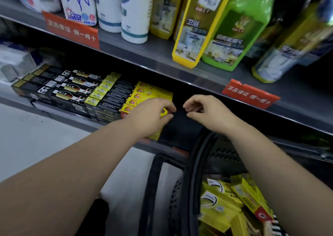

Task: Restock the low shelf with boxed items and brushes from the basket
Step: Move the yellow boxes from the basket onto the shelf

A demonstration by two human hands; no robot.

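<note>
Dark flat pack (181, 127) is at the front edge of the low shelf (72, 117), in the shadowed gap just right of the yellow stack (153, 93). Too dark to tell whether it's a box or a brush card.

Left grip (153, 116) and right grip (205, 113) each pinch its top edge, thumb against forefinger, one toward each top corner, other fingers curled.

Handling, my read: light, thin card, stiff enough to slide in but it creases if squeezed. Corner pinch is fine for nudging. To carry it, take the long sides. Printed card probably slips on its neighbours, so seat it flush against the yellow stack.

Along the shelf's front edge, left to right: black boxes (61, 89) in rows, black-and-yellow boxes (108, 95), then the yellow stack, partly under the left grip.

Basket (155, 190) sits below the shelf front, under the right forearm. Inside are loose yellow boxes (219, 205), jumbled and tilted, and one red-ended box (259, 210). No brush clearly visible.

Cleaner bottles (198, 25) stand on the shelf above.
</note>
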